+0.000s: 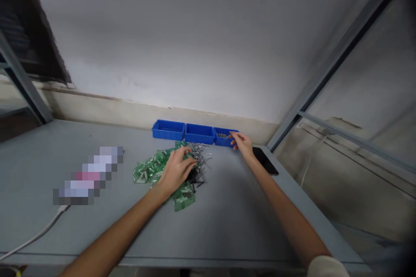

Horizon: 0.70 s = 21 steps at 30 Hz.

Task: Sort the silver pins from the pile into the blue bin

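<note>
My left hand rests over the heap of loose silver screws and the green plastic bags. Its thumb and forefinger are apart, with nothing visible between them. Some black screws lie just below the silver ones. My right hand is at the right-hand blue bin, fingertips apart over its right rim. Small silver screws lie inside that bin. No held piece shows in the right hand.
Two more blue bins, the middle one and the left one, stand along the wall. A black phone lies beyond my right wrist. A blurred-out object with a white cable lies at left. A metal frame post rises at right.
</note>
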Tool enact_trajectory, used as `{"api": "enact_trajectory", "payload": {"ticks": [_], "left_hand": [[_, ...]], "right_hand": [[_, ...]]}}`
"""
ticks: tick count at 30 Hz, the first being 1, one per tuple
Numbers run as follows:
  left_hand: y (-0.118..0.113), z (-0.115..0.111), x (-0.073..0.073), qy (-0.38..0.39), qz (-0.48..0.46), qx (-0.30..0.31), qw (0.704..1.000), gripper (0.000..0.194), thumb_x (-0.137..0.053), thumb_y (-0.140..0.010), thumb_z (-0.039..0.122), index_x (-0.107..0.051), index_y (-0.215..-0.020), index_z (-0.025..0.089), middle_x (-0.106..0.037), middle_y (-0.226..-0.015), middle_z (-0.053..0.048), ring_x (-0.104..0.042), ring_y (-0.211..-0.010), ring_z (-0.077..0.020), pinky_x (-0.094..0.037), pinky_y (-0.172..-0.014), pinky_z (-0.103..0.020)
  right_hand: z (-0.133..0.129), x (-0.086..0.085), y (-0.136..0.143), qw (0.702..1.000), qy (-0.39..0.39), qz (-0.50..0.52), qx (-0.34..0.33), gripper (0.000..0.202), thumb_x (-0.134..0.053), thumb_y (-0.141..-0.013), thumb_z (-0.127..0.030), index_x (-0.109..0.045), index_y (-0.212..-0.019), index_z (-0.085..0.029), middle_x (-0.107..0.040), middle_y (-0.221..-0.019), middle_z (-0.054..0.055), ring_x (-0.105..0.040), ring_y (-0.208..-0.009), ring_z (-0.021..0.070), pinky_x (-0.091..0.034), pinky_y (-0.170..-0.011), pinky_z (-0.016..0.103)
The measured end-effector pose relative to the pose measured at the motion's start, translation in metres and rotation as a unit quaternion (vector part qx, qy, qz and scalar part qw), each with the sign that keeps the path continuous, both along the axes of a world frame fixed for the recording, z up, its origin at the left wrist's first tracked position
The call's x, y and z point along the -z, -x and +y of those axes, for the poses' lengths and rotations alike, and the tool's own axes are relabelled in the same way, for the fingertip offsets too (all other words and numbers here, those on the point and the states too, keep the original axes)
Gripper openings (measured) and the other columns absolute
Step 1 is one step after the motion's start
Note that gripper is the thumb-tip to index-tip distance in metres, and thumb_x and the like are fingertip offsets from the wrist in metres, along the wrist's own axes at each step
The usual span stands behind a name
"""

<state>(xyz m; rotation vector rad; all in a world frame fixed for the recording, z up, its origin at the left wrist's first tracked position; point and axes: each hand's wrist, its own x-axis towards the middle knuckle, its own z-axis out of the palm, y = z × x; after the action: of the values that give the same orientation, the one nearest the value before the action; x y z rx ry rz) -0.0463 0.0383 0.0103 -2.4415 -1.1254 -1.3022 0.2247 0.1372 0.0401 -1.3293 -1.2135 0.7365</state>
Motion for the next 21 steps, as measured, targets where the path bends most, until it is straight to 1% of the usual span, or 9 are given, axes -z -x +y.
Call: {"api": "enact_trajectory", "payload": {"ticks": [2, 4, 6, 8, 9, 10, 14, 18, 21], "left_hand": [[-0.001, -0.001, 0.000, 0.000, 0.015, 0.003, 1.000, 0.013, -0.054, -0.085, 0.024, -0.066, -0.083, 0.019, -0.051, -0.109, -0.009, -0.051, -0.096, -0.0221, -0.042, -0.080, -0.038], [0.000, -0.002, -0.002, 0.002, 0.026, 0.002, 1.000, 0.014, -0.056, -0.083, 0.028, -0.066, -0.078, 0.020, -0.052, -0.109, -0.009, -0.051, -0.097, -0.0231, -0.042, -0.078, -0.038], [0.000, -0.004, -0.005, 0.009, 0.028, -0.006, 1.000, 0.017, -0.060, -0.080, 0.034, -0.065, -0.072, 0.020, -0.053, -0.107, -0.009, -0.050, -0.097, -0.0247, -0.041, -0.076, -0.039], [0.000, -0.005, -0.008, 0.017, 0.025, -0.011, 0.999, 0.024, -0.062, -0.077, 0.040, -0.063, -0.067, 0.019, -0.054, -0.105, -0.009, -0.050, -0.097, -0.0255, -0.041, -0.076, -0.040], [-0.001, -0.006, -0.008, 0.019, 0.023, -0.010, 1.000, 0.026, -0.062, -0.076, 0.042, -0.063, -0.065, 0.018, -0.054, -0.104, -0.009, -0.050, -0.097, -0.0254, -0.041, -0.076, -0.040], [-0.001, -0.006, -0.009, 0.020, 0.022, -0.007, 1.000, 0.028, -0.061, -0.076, 0.044, -0.062, -0.064, 0.018, -0.054, -0.102, -0.009, -0.050, -0.096, -0.0250, -0.041, -0.076, -0.040], [-0.005, -0.008, -0.007, 0.037, 0.031, 0.009, 0.999, 0.030, -0.058, -0.080, 0.043, -0.061, -0.064, 0.017, -0.055, -0.098, -0.009, -0.051, -0.093, -0.0236, -0.041, -0.078, -0.039], [-0.009, -0.010, -0.006, 0.058, 0.048, 0.016, 0.997, 0.031, -0.056, -0.081, 0.042, -0.061, -0.064, 0.017, -0.055, -0.096, -0.009, -0.051, -0.091, -0.0234, -0.041, -0.078, -0.039], [-0.010, -0.011, -0.005, 0.072, 0.054, 0.013, 0.996, 0.032, -0.054, -0.083, 0.041, -0.060, -0.062, 0.017, -0.055, -0.096, -0.009, -0.051, -0.092, -0.0233, -0.041, -0.078, -0.039]], "right_hand": [[0.001, -0.001, 0.000, 1.000, 0.009, -0.001, -0.019, 0.040, -0.062, -0.068, -0.039, -0.065, -0.101, -0.016, -0.068, -0.094, 0.010, -0.059, -0.055, 0.0105, -0.038, -0.037, 0.018], [-0.007, 0.004, 0.004, 0.998, 0.025, -0.031, -0.054, 0.045, -0.064, -0.068, -0.039, -0.063, -0.106, -0.016, -0.067, -0.097, 0.011, -0.061, -0.058, 0.0121, -0.038, -0.037, 0.018], [-0.022, 0.015, 0.009, 0.990, 0.046, -0.088, -0.097, 0.046, -0.064, -0.069, -0.040, -0.064, -0.107, -0.015, -0.069, -0.088, 0.011, -0.060, -0.055, 0.0127, -0.036, -0.036, 0.019], [-0.039, 0.029, 0.017, 0.976, 0.070, -0.151, -0.139, 0.044, -0.064, -0.069, -0.043, -0.066, -0.103, -0.015, -0.068, -0.068, 0.007, -0.056, -0.049, 0.0127, -0.036, -0.038, 0.020], [-0.047, 0.036, 0.021, 0.968, 0.069, -0.182, -0.158, 0.041, -0.065, -0.068, -0.043, -0.068, -0.099, -0.016, -0.067, -0.065, 0.005, -0.055, -0.049, 0.0127, -0.037, -0.040, 0.021], [-0.055, 0.041, 0.025, 0.961, 0.051, -0.213, -0.169, 0.037, -0.067, -0.066, -0.042, -0.070, -0.094, -0.018, -0.068, -0.070, 0.005, -0.055, -0.050, 0.0124, -0.040, -0.044, 0.023], [-0.072, 0.052, 0.038, 0.937, -0.026, -0.319, -0.141, 0.022, -0.068, -0.064, -0.037, -0.072, -0.081, -0.024, -0.067, -0.093, 0.003, -0.053, -0.055, 0.0109, -0.043, -0.057, 0.027], [-0.077, 0.050, 0.048, 0.925, -0.037, -0.360, -0.115, 0.013, -0.062, -0.070, -0.031, -0.070, -0.077, -0.023, -0.066, -0.087, 0.002, -0.054, -0.059, 0.0121, -0.041, -0.059, 0.026], [-0.080, 0.046, 0.052, 0.922, -0.041, -0.368, -0.109, 0.010, -0.061, -0.071, -0.029, -0.068, -0.073, -0.021, -0.065, -0.083, 0.002, -0.053, -0.058, 0.0121, -0.040, -0.058, 0.026]]}}
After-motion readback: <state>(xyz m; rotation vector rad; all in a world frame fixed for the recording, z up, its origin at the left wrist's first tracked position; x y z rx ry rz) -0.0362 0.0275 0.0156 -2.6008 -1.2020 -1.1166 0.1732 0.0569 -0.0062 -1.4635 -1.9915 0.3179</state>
